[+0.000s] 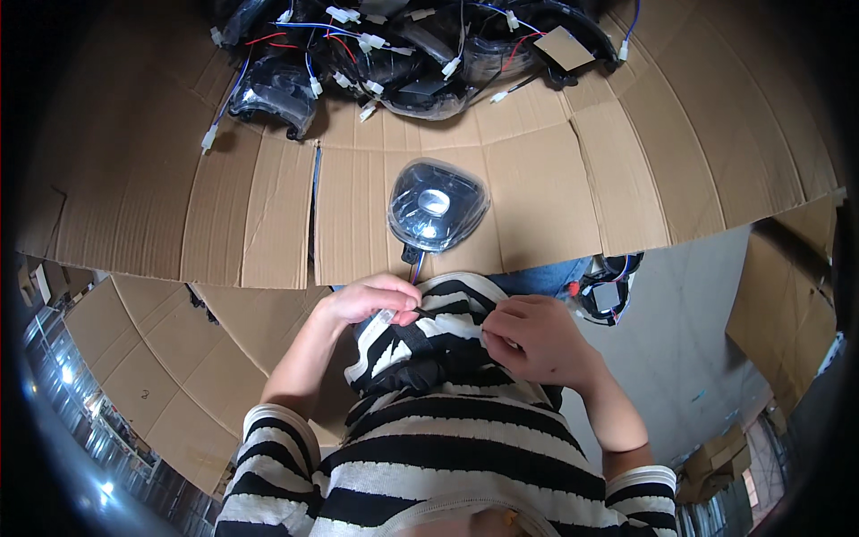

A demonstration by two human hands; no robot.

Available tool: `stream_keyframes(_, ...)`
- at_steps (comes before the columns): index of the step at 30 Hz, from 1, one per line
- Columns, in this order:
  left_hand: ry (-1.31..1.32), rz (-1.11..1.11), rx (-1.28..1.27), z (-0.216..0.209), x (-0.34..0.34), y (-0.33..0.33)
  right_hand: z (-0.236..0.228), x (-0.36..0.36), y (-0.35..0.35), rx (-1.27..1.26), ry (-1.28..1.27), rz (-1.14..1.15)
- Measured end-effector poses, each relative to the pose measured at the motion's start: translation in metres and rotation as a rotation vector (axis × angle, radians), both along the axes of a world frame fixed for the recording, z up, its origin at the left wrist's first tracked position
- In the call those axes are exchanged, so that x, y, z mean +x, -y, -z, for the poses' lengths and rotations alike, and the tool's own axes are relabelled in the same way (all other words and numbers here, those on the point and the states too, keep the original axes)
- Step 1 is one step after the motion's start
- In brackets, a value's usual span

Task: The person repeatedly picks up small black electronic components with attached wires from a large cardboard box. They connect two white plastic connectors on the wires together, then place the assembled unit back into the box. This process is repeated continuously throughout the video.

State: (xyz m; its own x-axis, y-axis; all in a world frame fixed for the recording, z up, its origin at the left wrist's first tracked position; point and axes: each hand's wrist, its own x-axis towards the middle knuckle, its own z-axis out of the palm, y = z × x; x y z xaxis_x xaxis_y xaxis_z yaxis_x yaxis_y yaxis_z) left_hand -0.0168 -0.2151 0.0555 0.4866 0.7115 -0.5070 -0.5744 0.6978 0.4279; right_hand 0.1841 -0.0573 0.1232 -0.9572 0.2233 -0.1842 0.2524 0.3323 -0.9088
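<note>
A rounded black lamp unit (455, 224) in clear plastic film lies on the cardboard in front of me, a bright oval at its middle. Thin wires (418, 266) run from its near end to my left hand (380, 300), whose fingers are closed on them. A pale, clear-looking connector (386, 316) pokes out below those fingers, and a short dark piece shows at the fingertips. To the right, my right hand (541, 340) is curled in a pinch in front of my striped shirt. Whatever it may hold is hidden.
Several black lamp units (277, 89) with white connectors and coloured wires are heaped at the far edge. Cardboard sheets (537, 192) cover the work surface, with a slit left of the lamp. Another black part (608, 295) with wires lies lower right, beyond my right hand.
</note>
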Motion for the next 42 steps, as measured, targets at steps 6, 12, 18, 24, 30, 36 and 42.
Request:
stream_keyframes(6,0.028,0.019,-0.018,0.007,0.003,-0.004,0.008,-0.002,0.005,0.111,-0.031,0.030)
stream_keyframes(12,-0.287,-0.176,-0.019,-0.045,-0.003,-0.006,-0.002,0.007,-0.013,-0.117,0.062,0.093)
stream_keyframes(18,-0.752,-1.060,0.662,-0.161,-0.065,0.078,-0.008,0.016,-0.018,-0.188,0.114,0.178)
stream_keyframes(24,-1.306,-1.624,0.542,-0.281,-0.123,0.223,-0.010,0.007,-0.015,-0.146,0.114,0.091)
stream_keyframes(30,-1.750,-1.761,-0.374,-0.134,-0.189,0.333,-0.007,0.002,-0.010,-0.144,0.086,0.078)
stream_keyframes(36,-2.030,-1.223,-0.137,-0.106,-0.110,0.115,-0.004,0.004,-0.012,-0.137,0.111,0.121)
stream_keyframes(42,-0.602,-0.968,0.259,-0.106,-0.087,-0.154,-0.011,0.002,-0.013,-0.128,0.139,0.102)
